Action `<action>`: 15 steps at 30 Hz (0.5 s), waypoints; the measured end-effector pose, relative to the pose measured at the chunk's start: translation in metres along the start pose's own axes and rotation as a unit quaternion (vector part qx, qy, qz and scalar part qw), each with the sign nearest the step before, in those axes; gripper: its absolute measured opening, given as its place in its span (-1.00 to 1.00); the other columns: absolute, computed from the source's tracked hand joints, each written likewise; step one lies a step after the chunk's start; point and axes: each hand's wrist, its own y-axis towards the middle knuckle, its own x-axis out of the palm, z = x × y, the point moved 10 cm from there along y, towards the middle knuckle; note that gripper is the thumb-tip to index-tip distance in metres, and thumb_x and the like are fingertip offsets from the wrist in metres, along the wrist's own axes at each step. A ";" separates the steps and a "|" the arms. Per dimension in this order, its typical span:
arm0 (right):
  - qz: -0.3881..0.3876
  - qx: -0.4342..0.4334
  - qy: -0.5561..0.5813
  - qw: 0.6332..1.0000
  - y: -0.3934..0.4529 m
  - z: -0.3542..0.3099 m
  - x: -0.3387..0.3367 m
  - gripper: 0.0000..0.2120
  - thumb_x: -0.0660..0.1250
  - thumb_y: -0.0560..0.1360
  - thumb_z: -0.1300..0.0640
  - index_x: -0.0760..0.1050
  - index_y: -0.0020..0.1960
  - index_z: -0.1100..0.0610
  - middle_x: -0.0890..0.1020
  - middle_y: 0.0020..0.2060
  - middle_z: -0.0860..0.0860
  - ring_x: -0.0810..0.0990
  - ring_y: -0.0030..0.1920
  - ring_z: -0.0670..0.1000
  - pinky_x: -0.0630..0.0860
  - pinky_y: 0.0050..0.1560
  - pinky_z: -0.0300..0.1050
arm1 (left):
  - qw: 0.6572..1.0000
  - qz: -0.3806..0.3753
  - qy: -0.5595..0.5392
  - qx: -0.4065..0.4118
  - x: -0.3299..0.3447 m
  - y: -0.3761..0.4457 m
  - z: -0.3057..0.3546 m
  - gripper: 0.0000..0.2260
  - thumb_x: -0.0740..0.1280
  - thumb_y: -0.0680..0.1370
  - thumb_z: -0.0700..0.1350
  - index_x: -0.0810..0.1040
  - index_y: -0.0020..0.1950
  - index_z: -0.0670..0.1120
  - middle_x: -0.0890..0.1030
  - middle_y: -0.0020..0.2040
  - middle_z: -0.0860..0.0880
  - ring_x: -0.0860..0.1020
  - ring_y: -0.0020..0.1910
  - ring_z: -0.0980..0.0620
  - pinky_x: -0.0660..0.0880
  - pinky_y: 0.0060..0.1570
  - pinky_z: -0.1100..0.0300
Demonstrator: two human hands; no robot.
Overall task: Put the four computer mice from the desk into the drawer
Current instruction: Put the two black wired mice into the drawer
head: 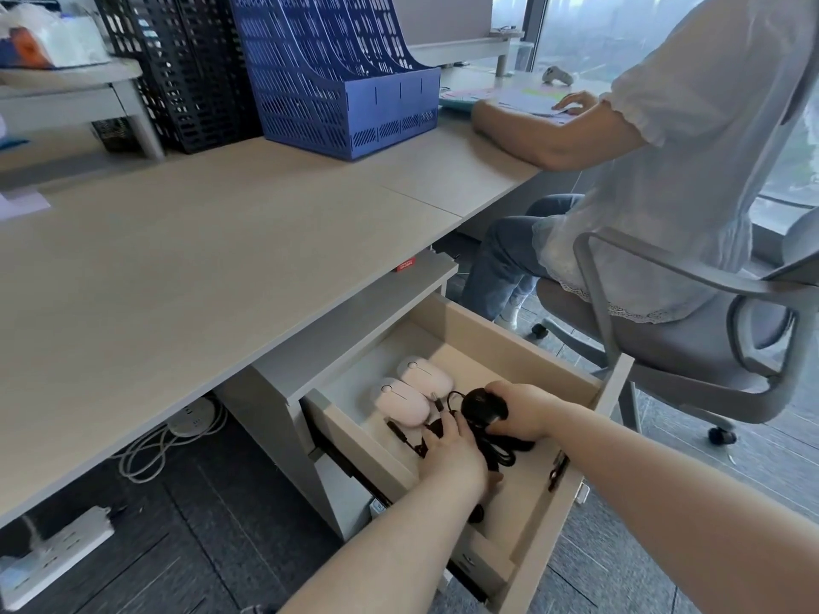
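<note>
Both hands are down inside the open drawer now, close together over a tangle of black cable. The right hand is wrapped around a black mouse, fingers curled over its near side, holding it just above or on the drawer floor, hard to say which. The left hand lies palm down right beside it, fingers spread and pressing on the cables; whether it grips anything underneath, I cannot tell. Behind the hands, toward the back of the drawer, two white mice sit side by side, touching or nearly so, with their cords trailing toward the left hand. A fourth mouse is not clearly visible; something dark peeks out beneath the left wrist, but it is too hidden to name. The counter above the drawer is bare along its front, with a blue file rack and a black one standing at the back. To the right, another person sits in a grey office chair, one arm resting on the counter.
</note>
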 end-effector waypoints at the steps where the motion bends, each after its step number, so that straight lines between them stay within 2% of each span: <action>1: 0.002 0.000 -0.002 1.000 0.000 0.000 0.000 -0.39 0.37 0.44 -0.06 0.28 0.41 0.09 0.52 0.28 0.11 0.50 0.27 0.16 0.47 0.24 -0.01 | 1.000 0.005 -0.009 -0.001 -0.002 -0.001 0.000 -0.09 0.36 0.43 0.15 -0.17 0.52 -0.13 -0.09 0.55 -0.11 0.05 0.47 -0.33 0.22 0.41 -0.06; 3: 0.014 0.014 -0.002 1.000 -0.002 0.001 -0.003 -0.46 0.32 0.47 -0.06 0.31 0.39 0.08 0.52 0.28 0.11 0.50 0.26 0.17 0.49 0.23 0.02 | 0.999 0.018 -0.030 -0.002 -0.007 -0.004 0.000 -0.10 0.40 0.41 0.13 -0.08 0.51 -0.14 -0.01 0.53 -0.12 0.20 0.40 -0.31 0.34 0.31 -0.08; 5: 0.049 0.037 0.017 0.998 -0.007 0.004 -0.014 -0.53 0.27 0.50 -0.06 0.35 0.37 0.07 0.53 0.28 0.10 0.51 0.26 0.17 0.50 0.21 0.05 | 0.998 0.049 -0.033 0.003 -0.018 -0.007 0.001 -0.20 0.39 0.43 0.10 0.04 0.48 -0.19 0.10 0.49 -0.14 0.32 0.33 -0.27 0.39 0.23 -0.06; 8: 0.189 0.071 0.020 0.979 -0.032 0.006 -0.051 -0.70 0.15 0.53 0.02 0.51 0.16 0.10 0.61 0.14 0.09 0.53 0.14 0.15 0.50 0.11 0.00 | 0.997 0.078 -0.010 0.019 -0.037 -0.013 0.000 -0.49 0.32 0.51 0.03 0.28 0.36 -0.17 0.29 0.37 -0.16 0.40 0.28 -0.20 0.41 0.21 -0.01; 10: 0.287 0.117 -0.017 0.951 -0.059 0.012 -0.073 -0.72 0.10 0.48 0.12 0.54 0.04 0.11 0.57 0.12 0.07 0.43 0.19 0.14 0.36 0.19 0.05 | 0.996 0.083 -0.033 -0.011 -0.052 -0.013 -0.011 -0.59 0.31 0.51 -0.01 0.38 0.29 -0.15 0.42 0.28 -0.17 0.44 0.24 -0.18 0.45 0.13 0.02; 12: 0.309 0.182 0.019 0.933 -0.080 0.031 -0.076 -0.66 0.11 0.42 0.19 0.49 0.14 0.09 0.39 0.35 0.11 0.20 0.42 0.16 0.17 0.38 0.16 | 0.990 0.130 -0.038 -0.028 -0.078 -0.016 -0.019 -0.58 0.28 0.49 0.04 0.40 0.24 -0.17 0.46 0.20 -0.20 0.44 0.17 -0.21 0.43 -0.03 0.00; 14: 0.288 0.226 0.157 0.917 -0.090 0.052 -0.063 -0.56 0.09 0.45 0.25 0.35 0.32 0.12 0.07 0.53 0.17 -0.05 0.54 0.19 0.05 0.47 0.24 | 0.983 0.178 0.031 0.020 -0.108 -0.026 -0.009 -0.71 0.24 0.50 -0.04 0.44 0.16 -0.16 0.47 0.14 -0.19 0.46 0.09 -0.21 0.44 -0.08 -0.01; 15: 0.278 0.238 0.230 0.902 -0.093 0.059 -0.056 -0.51 0.06 0.48 0.26 0.24 0.41 0.15 -0.03 0.55 0.21 -0.08 0.55 0.21 0.06 0.48 0.23 | 0.976 0.200 0.052 0.062 -0.121 -0.032 0.000 -0.77 0.23 0.51 -0.10 0.46 0.12 -0.16 0.48 0.11 -0.17 0.48 0.08 -0.20 0.45 -0.07 -0.01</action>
